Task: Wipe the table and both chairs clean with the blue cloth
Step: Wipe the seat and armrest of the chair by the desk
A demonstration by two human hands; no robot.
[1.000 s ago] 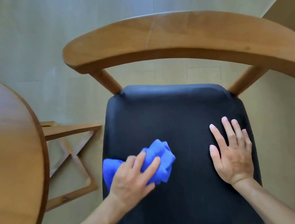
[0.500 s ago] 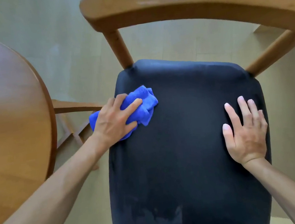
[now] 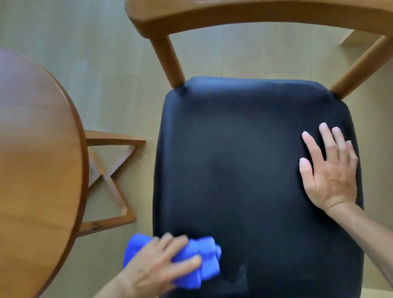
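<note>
- Half a second ago the crumpled blue cloth [image 3: 201,261] sat near the back left corner of the black padded seat [image 3: 243,167] of the wooden armchair; now it is at the seat's front left edge, partly overhanging it.
- The left hand [image 3: 156,265] has come back with it, blurred, fingers curled over and pressing the cloth.
- The right hand [image 3: 329,168] stays flat on the seat's right side, fingers straight and slightly spread, gripping nothing.
- The round wooden table [image 3: 17,174] stands left of the chair.
</note>
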